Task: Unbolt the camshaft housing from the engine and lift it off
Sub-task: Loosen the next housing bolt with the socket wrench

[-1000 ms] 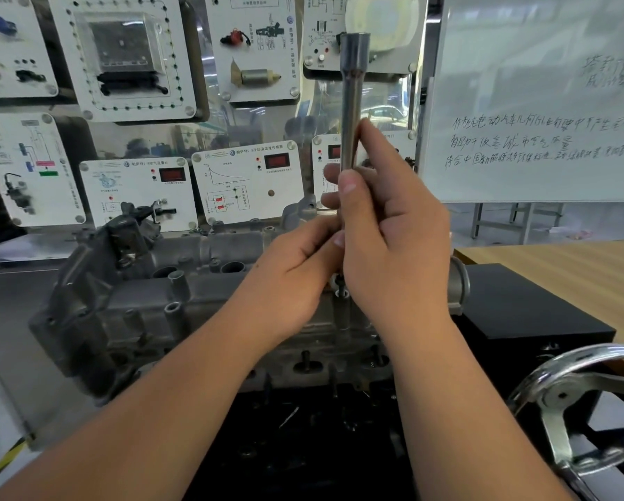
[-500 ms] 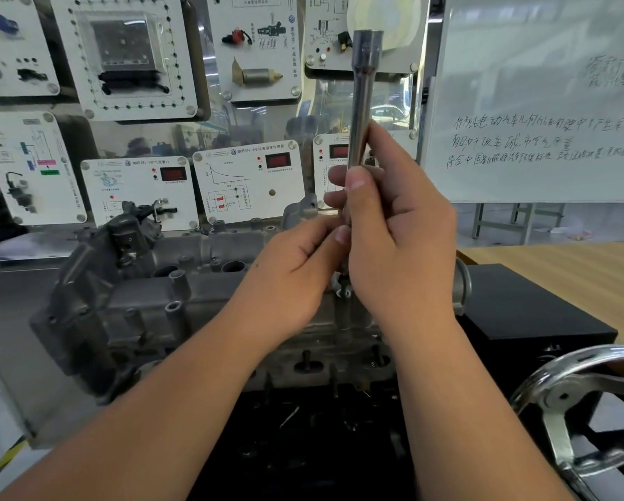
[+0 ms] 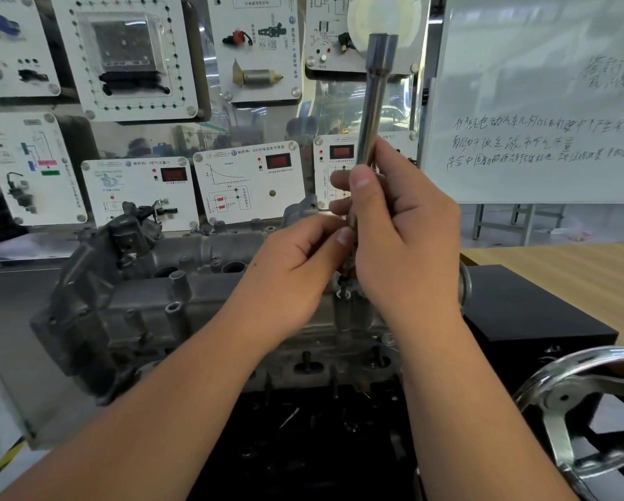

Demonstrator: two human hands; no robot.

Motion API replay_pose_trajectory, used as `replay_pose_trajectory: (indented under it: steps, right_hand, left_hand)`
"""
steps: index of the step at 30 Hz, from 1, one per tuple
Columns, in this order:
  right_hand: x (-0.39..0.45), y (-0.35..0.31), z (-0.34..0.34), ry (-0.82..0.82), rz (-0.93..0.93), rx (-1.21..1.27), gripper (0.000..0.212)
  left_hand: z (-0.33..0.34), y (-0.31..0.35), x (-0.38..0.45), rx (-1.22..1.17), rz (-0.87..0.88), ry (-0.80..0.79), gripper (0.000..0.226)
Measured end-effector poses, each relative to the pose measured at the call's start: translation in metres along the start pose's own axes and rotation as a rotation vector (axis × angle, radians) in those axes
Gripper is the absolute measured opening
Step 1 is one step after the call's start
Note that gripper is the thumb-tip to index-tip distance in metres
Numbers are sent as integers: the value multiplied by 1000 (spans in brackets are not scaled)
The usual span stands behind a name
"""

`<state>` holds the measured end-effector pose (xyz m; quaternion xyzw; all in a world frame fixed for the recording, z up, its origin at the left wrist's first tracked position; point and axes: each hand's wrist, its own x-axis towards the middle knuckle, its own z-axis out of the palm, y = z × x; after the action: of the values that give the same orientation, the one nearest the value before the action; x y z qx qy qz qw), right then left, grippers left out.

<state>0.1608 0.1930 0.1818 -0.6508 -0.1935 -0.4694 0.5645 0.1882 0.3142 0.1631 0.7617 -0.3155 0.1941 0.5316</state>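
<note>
Item: your right hand (image 3: 404,240), centre of view, fingers and thumb curled round a long steel socket extension (image 3: 373,103) held near upright, its hollow top end tilted slightly toward 1 o'clock.

Item: your left hand (image 3: 296,273), touching the right at its 9 o'clock side, thumb and forefinger pinching the tool's lower end; what sits under the fingertips is hidden.

Item: a bolt hole (image 3: 343,293) in a raised boss, directly below both hands at 6 o'clock.

Item: camshaft housing (image 3: 180,294), grey cast metal, seated on the engine (image 3: 325,352), running from the hands toward 9 o'clock.

Item: chrome handwheel (image 3: 585,403), at 4 o'clock.

Item: whiteboard (image 3: 541,103) with handwriting, at 2 o'clock.

Item: sensor display panels (image 3: 249,182), from 10 to 12 o'clock behind the engine.
</note>
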Motion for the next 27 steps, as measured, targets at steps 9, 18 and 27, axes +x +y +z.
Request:
replay_pose_trajectory:
  steps: [9, 18, 27]
  right_hand:
    - [-3, 3, 5, 115, -57, -40, 23]
    - [0, 6, 4, 23, -7, 60, 40]
    - [-1, 3, 1, -7, -50, -64, 22]
  left_hand:
    - [2, -5, 1, -38, 14, 13, 19]
    - [1, -1, -1, 6, 8, 12, 26]
    - [1, 0, -1, -41, -5, -13, 26]
